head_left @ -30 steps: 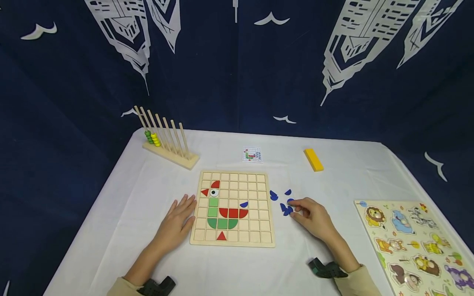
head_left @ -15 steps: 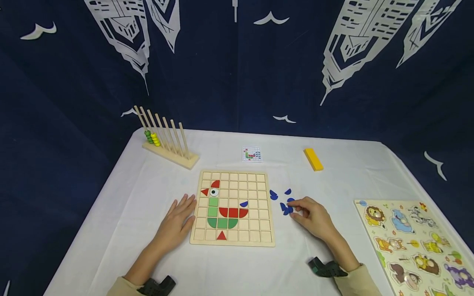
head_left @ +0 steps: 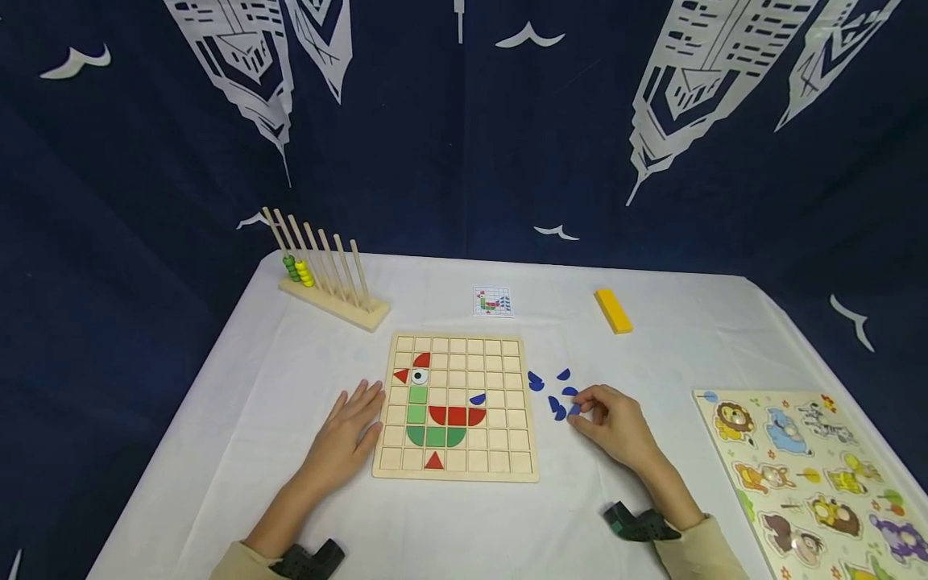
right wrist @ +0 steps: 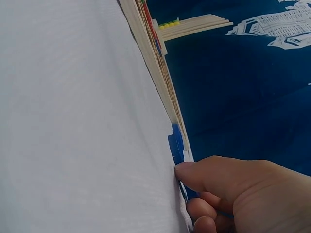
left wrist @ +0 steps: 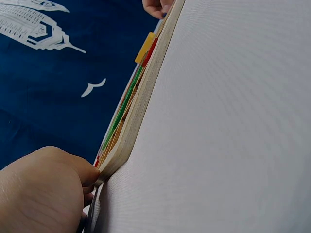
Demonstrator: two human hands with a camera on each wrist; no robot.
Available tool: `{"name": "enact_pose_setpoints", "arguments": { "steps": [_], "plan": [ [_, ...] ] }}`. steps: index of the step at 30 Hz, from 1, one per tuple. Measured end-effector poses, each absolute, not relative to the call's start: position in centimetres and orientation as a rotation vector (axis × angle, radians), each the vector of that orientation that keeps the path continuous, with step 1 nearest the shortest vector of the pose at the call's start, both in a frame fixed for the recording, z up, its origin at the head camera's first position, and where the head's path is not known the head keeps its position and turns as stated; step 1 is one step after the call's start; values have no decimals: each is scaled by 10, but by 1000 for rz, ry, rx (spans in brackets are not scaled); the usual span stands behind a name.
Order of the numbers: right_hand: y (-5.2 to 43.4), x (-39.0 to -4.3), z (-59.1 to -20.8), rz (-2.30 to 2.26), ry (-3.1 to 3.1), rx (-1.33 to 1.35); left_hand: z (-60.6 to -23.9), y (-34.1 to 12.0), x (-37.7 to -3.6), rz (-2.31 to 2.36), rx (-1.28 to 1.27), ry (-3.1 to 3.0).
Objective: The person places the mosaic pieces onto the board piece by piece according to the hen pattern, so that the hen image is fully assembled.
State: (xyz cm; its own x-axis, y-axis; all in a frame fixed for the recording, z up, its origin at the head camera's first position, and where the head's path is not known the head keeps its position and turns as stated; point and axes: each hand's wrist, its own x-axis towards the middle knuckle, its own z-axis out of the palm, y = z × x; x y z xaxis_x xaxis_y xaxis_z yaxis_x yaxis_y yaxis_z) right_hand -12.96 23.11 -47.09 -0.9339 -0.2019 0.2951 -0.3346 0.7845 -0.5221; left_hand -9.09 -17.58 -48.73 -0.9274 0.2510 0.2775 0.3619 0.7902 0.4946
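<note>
A wooden grid board (head_left: 500, 471) lies mid-table in the head view, with red, green and blue flat pieces and a white eye piece forming a bird on it. Along its left edge rests my left hand (head_left: 346, 435), fingers spread and straight, fingertips at the rim. To the right of the board, my right hand (head_left: 615, 425) pinches a small blue puzzle piece (head_left: 575, 409) between thumb and fingers, low over the table; the fingers partly cover it. Several more rounded blue pieces (head_left: 536, 382) lie loose between the board and this hand.
A small picture card (head_left: 493, 302) lies behind the board. At the back left stands a peg rack (head_left: 337, 306) with green and yellow beads. There is a yellow block (head_left: 613, 312) at the back right and an animal puzzle board (head_left: 790, 451) at the right edge.
My right fingers have drawn slightly to the right, and the blue puzzle piece has come away from the neighbouring pieces with them. My left hand has stayed put at the board.
</note>
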Motion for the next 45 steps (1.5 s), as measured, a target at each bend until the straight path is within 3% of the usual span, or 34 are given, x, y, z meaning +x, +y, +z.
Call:
{"name": "enact_pose_setpoints", "arguments": {
  "steps": [10, 21, 45],
  "plan": [
    [221, -135, -458, 892, -2733, 407, -486, -176, -90, -827, -474, -2791],
    [159, -165, -432, 980, -2777, 615, -486, -177, -90, -818, -477, -2787],
    [126, -189, -441, 842, -2955, 734, -486, -177, -91, -807, -481, -2777]
  ]
}}
